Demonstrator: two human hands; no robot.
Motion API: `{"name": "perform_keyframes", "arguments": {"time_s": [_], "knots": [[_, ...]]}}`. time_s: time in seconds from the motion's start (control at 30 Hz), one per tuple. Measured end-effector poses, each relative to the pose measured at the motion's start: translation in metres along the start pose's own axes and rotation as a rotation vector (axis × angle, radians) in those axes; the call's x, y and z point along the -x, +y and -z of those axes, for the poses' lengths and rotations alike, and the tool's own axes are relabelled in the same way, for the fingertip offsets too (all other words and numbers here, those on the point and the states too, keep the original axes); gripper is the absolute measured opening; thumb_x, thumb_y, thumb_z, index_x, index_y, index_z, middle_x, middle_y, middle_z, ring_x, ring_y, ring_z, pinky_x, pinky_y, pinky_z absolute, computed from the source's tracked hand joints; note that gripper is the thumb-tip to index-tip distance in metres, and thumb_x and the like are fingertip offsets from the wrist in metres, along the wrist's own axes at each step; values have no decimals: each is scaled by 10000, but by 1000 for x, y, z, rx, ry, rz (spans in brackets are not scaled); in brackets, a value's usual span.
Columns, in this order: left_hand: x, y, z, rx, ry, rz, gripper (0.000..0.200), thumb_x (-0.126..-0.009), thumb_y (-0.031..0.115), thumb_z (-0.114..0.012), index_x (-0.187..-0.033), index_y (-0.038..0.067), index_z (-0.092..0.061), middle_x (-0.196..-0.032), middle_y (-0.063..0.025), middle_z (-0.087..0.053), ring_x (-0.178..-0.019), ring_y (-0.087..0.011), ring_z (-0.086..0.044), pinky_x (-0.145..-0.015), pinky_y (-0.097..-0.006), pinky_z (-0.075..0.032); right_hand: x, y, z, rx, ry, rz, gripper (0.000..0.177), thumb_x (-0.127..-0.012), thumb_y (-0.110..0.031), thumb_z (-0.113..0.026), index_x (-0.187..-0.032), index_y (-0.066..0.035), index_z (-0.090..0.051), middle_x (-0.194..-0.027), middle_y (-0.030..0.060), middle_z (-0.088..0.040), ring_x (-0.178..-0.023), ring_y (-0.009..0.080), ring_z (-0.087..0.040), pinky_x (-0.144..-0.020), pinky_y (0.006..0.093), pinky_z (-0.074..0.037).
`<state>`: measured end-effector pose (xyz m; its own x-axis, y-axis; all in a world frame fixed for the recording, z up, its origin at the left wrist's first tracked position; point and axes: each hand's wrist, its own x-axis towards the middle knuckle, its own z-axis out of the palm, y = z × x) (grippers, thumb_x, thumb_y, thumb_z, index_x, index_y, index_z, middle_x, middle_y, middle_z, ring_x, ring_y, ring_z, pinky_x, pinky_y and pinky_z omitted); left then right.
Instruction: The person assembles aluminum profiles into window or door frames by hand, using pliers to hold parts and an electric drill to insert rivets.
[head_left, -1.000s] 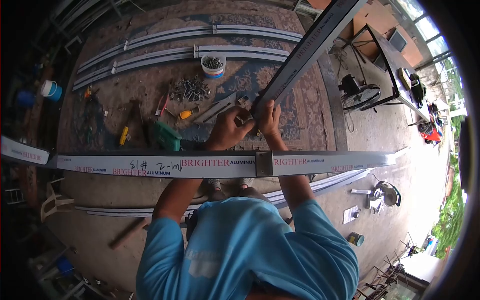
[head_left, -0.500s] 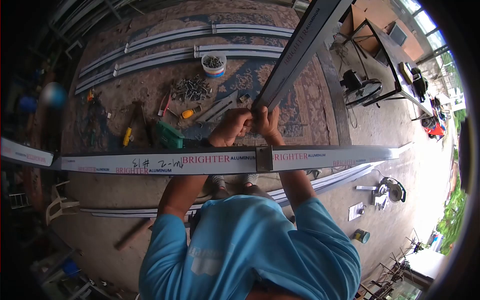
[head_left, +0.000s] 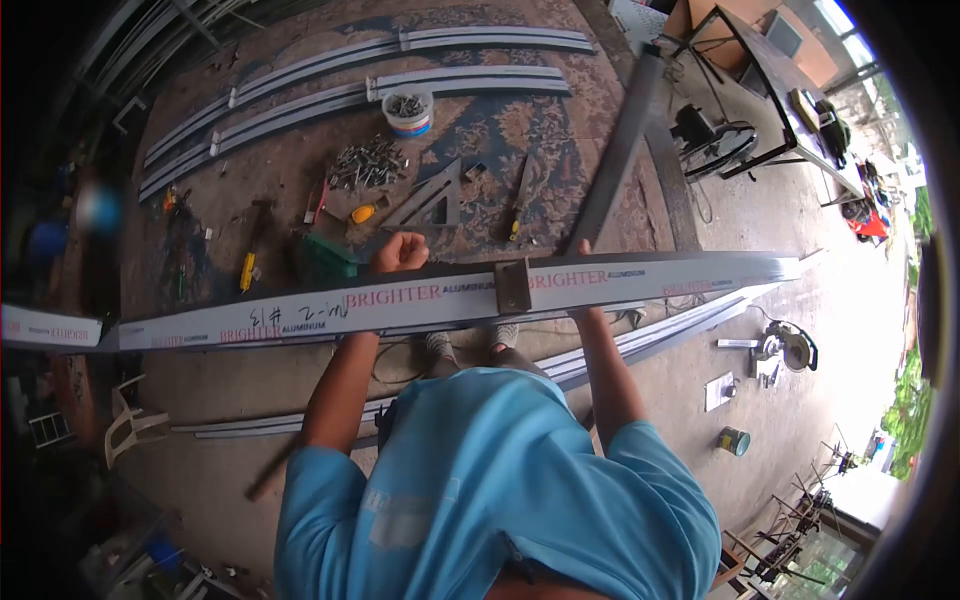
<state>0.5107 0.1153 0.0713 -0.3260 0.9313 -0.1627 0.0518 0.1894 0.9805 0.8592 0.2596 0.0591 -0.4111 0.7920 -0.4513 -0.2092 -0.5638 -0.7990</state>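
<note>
Holding the near end of a dark bar [head_left: 620,145], the right hand [head_left: 586,248] is mostly hidden behind the labelled bar [head_left: 420,297], so only a small part of its grip can be seen. The dark bar goes from this hand toward the far right, above the patterned carpet [head_left: 560,150]. The left hand [head_left: 401,251] is closed, with its fingers bent, just beyond the far edge of the labelled bar; whether something small is inside, I cannot tell. The labelled bar lies across, from left to right, over both forearms in the view, and it carries a small metal bracket [head_left: 512,287] and handwritten marks. Beyond the left hand, on the carpet, are a triangular square [head_left: 447,208], a yellow tool [head_left: 364,213] and a pile of metal fasteners [head_left: 368,163]. A white tub [head_left: 408,122] with small metal pieces stands farther, near two rows of long strips [head_left: 470,80]. To the left of the left hand there is a green case [head_left: 328,258]. A tool with a yellow handle [head_left: 515,225] lies between the square and the dark bar.
</note>
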Motion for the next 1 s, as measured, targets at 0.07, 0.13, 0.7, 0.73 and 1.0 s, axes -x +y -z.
{"name": "perform_keyframes", "arguments": {"time_s": [0.07,0.13,0.7,0.73,1.0], "knots": [[18,-8,10,-108,220,-8,350,-960,242,-734,-1231,61,-606,-1037,2,-618,-910,-88,-573,-822,-273,-491,56,21,2,-143,139,234,584,-1029,-590,-512,-1239,-51,-595,-966,59,-644,-798,172,-604,-704,327,-529],[24,-36,43,-380,387,-170,415,-952,271,-740,-1281,73,-584,-1133,-42,-613,-1004,-145,-570,-904,-324,-487,92,51,50,-356,205,205,747,-967,-754,-471,-1194,-52,-591,-898,33,-618,-723,170,-596,-645,342,-532],[83,49,29,-645,-351,-278,322,-897,173,-736,-1169,18,-663,-1081,-164,-709,-987,-299,-701,-859,-410,-558,210,-177,-155,424,3,1144,969,-801,-831,-643,-1328,-36,-469,-1117,157,-643,-1012,266,-662,-898,403,-544],[96,81,23,-543,-528,-223,304,-906,173,-731,-1160,19,-666,-1046,-154,-714,-948,-287,-713,-830,-399,-568,198,-182,-172,494,-94,1125,886,-859,-782,-611,-1296,-21,-484,-1081,143,-641,-959,238,-659,-823,367,-555],[180,239,42,-224,-548,-768,273,-901,190,-778,-1113,50,-679,-974,-118,-707,-884,-302,-700,-803,-396,-560,152,-177,-192,960,-413,1143,416,-1065,-366,-556,-1210,21,-601,-1196,171,-619,-1066,312,-605,-938,405,-467]]}}
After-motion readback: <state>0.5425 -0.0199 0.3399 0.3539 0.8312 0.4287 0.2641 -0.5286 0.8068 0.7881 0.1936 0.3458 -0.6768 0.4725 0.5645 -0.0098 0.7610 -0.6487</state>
